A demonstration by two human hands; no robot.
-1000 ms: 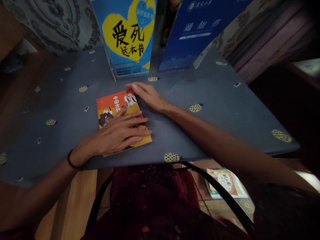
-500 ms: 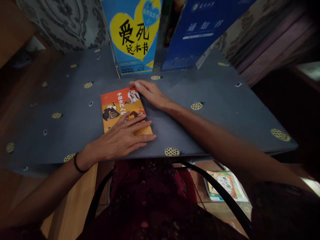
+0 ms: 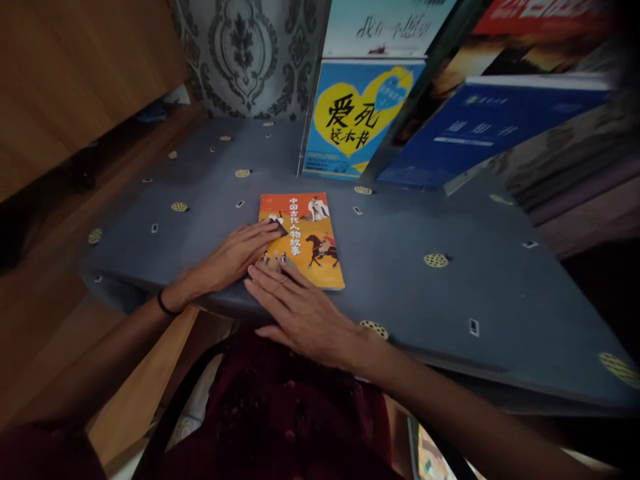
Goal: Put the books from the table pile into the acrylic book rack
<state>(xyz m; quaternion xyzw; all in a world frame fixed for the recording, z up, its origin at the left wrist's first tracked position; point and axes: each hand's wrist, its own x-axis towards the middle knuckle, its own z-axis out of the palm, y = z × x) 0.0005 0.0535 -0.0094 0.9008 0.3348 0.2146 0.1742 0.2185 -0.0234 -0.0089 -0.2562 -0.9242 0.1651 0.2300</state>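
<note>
An orange and yellow book (image 3: 320, 230) with Chinese characters and painted figures on its cover lies flat and closed on the table (image 3: 400, 293). My left hand (image 3: 233, 257), a dark band on its wrist, rests along the book's left side with its fingers outstretched and their tips on the cover. Over the lower left corner and the near edge lies my right hand (image 3: 303, 310), palm down, its fingers stretched out and the thumb apart. It hides that corner. Neither hand grips anything.
A blue book with a yellow heart (image 3: 345, 120) stands upright behind, below a pale book (image 3: 385, 30). A dark blue folder (image 3: 485, 133) leans to their right. Wooden furniture (image 3: 85, 80) is at the left; a patterned wall (image 3: 245, 53) rises behind.
My right hand has moved from the book's top right edge to its lower left corner. My left hand has shifted from across the lower cover to the left side. The view has turned left.
</note>
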